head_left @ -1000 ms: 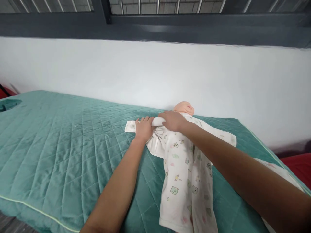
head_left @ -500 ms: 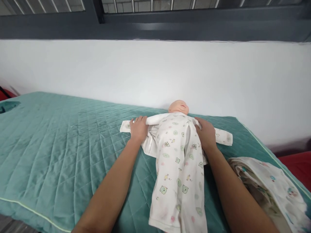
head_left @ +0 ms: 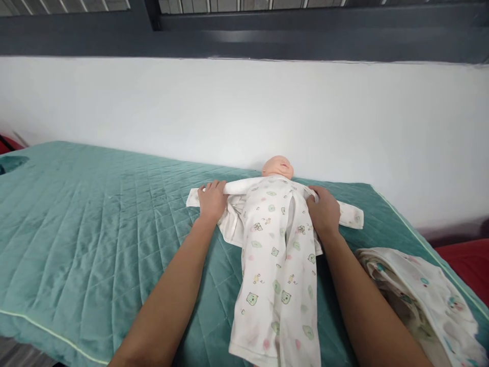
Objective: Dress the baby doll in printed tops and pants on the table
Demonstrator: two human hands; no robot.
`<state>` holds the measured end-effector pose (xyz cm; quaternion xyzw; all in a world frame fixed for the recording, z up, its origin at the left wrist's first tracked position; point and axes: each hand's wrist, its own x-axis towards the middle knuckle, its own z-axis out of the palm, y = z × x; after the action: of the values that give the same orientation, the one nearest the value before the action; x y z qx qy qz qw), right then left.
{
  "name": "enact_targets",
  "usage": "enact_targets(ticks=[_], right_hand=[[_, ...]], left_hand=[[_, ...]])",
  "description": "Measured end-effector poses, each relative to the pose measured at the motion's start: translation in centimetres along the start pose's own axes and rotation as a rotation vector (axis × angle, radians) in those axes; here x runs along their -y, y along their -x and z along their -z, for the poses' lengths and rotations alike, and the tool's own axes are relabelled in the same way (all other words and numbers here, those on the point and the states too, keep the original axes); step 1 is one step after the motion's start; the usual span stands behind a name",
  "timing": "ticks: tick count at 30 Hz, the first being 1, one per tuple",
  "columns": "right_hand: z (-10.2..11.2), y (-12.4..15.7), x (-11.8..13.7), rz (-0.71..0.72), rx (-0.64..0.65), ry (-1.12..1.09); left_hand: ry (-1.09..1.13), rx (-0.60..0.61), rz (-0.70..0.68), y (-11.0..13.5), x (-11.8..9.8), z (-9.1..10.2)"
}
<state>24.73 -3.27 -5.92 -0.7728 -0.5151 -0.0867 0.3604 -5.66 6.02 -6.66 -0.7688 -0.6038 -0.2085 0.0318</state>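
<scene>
Lying on the bed (head_left: 95, 214), the doll (head_left: 277, 166) wears a printed suit (head_left: 275, 239); left hand (head_left: 212, 200) rests open on one sleeve (head_left: 193, 197), right hand (head_left: 324, 211) open against the suit's side.

Green quilted bed (head_left: 95, 214): dressed doll (head_left: 275, 229) lying face-up near far edge; crumpled printed cloth (head_left: 416, 295) right.

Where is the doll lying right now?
Head view, centre-right: the doll lies on its back on the green quilted mat, head toward the white wall, between the left hand and right hand.
</scene>
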Motion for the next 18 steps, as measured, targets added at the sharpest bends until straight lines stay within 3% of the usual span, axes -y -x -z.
enact_targets(ticks=[10,18], right_hand=[[0.2,-0.3,-1.6,-0.178,-0.040,-0.008],[0.1,-0.4,-1.3,-0.236,0.036,-0.028]], left_hand=[[0.000,0.014,0.044,0.0,0.9,0.5],[0.025,0.083,0.074,0.4,0.4,0.8]])
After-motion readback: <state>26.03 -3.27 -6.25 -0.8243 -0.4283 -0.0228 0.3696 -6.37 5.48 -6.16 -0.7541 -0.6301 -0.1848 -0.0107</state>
